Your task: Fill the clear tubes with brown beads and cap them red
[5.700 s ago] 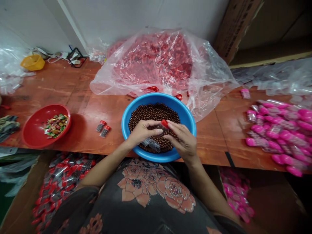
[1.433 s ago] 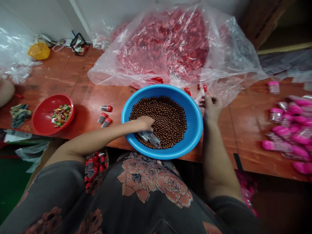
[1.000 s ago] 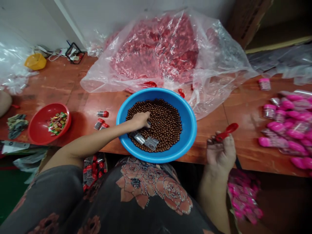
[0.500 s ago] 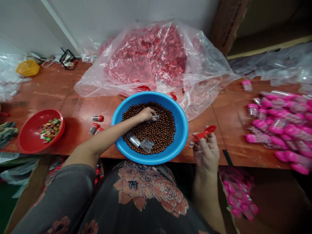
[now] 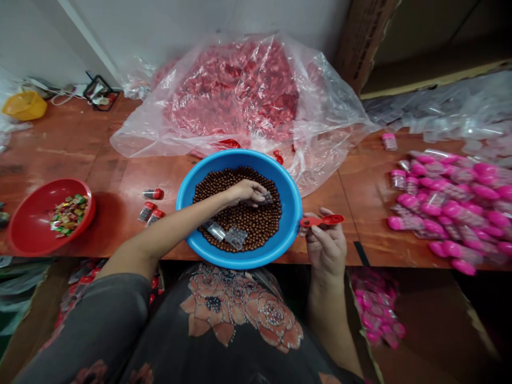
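Nearest me, the right hand (image 5: 328, 248) pinches one red spoon-shaped piece (image 5: 326, 220) between thumb and fingers, just beside the right rim of the blue basin (image 5: 290, 205); across the basin's left rim lies the left forearm (image 5: 180, 226), blocking my view of that edge; the left hand (image 5: 246, 192) is curled in over the brown beads (image 5: 262, 226), pinching one clear container (image 5: 267, 199); the fingers cover part of it, so I can't fairly say how full it is; on the near side of that hand, two loose containers (image 5: 236, 237) lie on the beads; left of it, outside the basin, I count three red-capped bottles (image 5: 147, 211), then one red bowl (image 5: 24, 226) of colourful wrapped bits; right of the right hand spreads a heap of pink-capped jars (image 5: 452, 205), too many for me to count, with one lone jar (image 5: 389, 142) beyond; past the left hand, one clear bag (image 5: 136, 133) of red pieces (image 5: 232, 101) crowds the space behind the basin; farthest left sits one yellow bowl (image 5: 26, 106).
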A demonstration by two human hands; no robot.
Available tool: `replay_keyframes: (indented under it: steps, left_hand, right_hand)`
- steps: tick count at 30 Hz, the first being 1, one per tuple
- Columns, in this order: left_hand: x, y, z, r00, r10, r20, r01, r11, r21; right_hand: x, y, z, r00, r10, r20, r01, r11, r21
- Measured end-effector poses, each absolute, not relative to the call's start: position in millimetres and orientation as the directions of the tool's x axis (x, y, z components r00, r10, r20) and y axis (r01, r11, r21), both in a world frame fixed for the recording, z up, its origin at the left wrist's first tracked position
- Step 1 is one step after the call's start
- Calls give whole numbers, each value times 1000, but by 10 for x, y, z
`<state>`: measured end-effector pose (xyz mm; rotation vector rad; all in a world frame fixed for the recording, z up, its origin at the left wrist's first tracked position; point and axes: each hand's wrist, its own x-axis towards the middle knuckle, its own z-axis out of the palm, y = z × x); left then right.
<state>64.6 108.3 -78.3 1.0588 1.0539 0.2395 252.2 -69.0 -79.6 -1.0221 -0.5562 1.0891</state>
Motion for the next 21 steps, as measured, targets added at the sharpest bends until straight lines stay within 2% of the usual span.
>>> replay_keyframes:
  steps: [5,9,13,21]
  left_hand:
    - [497,977,-471,633,526,-568,104,669,736]
    - [290,801,-181,722,489,-489,-25,725,688]
    - [91,614,-30,727,555,-406,-140,697,703]
    - [-125,402,-15,613,696,-374,-228,609,759]
  right_hand:
    - [2467,-588,-710,377,924,-63,-483,138,-865]
    - [2372,-471,-590,375,925,-56,-459,133,-878]
    - [2258,-351,-483,348,934,-78,-455,95,-885]
    - [1958,-175,-334,204,973,-107,-472,2,-881]
